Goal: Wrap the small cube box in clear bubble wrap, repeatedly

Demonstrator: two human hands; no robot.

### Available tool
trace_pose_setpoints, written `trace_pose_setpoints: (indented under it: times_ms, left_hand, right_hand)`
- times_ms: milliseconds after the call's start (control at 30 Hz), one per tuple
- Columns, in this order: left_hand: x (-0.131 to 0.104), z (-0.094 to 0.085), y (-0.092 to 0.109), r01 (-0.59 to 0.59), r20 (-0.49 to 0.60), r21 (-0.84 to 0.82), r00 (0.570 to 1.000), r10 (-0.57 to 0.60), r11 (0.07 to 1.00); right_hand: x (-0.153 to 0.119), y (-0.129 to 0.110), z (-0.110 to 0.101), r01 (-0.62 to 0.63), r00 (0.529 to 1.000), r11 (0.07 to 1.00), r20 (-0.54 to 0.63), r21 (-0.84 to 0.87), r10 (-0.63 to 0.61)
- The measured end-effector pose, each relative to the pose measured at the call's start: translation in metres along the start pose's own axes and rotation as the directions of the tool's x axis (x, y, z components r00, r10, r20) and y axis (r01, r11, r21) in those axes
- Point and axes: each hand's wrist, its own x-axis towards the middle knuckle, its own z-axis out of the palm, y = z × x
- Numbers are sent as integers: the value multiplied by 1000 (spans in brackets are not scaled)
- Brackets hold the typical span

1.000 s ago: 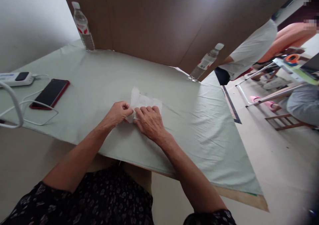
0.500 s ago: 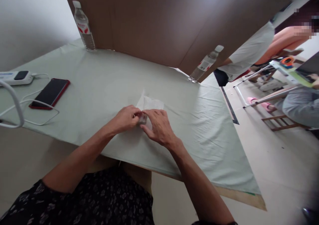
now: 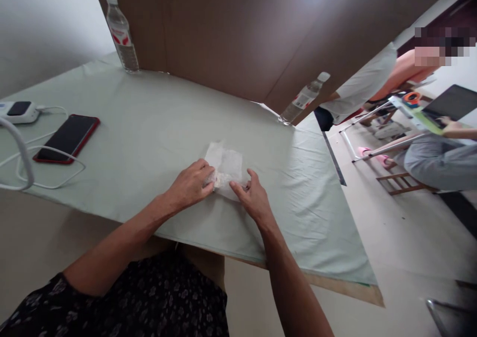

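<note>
A thin, whitish, see-through sheet, crinkled like a wrapper, lies spread on the cloth-covered table between my hands. At its left side my left hand has its fingers bent and closed on a crumpled part of it. My right hand grips the sheet's right edge between thumb and curled fingers, while the index finger sticks up. Small pale shapes show in the crinkled strip between the hands, too blurred to name.
Left of my hands lie a red-edged phone, a white cable and a white power strip. Two water bottles stand against a brown board. Other people sit at a folding table on the right.
My hands have moved apart, the right one shifting rightward. The sheet between them is now spread flatter and shows more of its surface. The view has turned slightly.
</note>
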Motion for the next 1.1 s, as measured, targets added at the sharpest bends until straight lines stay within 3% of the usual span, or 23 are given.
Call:
trace_pose_setpoints:
  times_ms: [200, 400, 700, 967, 1100]
  left_hand:
    - [-1, -3, 6, 0, 71, 105, 997, -7, 994]
    - [7, -8, 9, 29, 143, 137, 989, -49, 990]
    - [12, -12, 14, 61, 210, 121, 974, -85, 991]
    - [10, 0, -1, 46, 151, -41, 988, -40, 998]
    - [3, 6, -7, 43, 34, -166, 999, -38, 985]
  right_hand:
    - [9, -9, 20, 90, 996, 971, -30, 224, -85]
    - [6, -20, 24, 154, 985, 974, -106, 164, -137]
    - [11, -38, 28, 44, 999, 893, -24, 447, -37]
    - [0, -50, 25, 7, 993, 864, 99, 503, -66]
    - [-8, -49, 22, 190, 960, 908, 121, 373, -251]
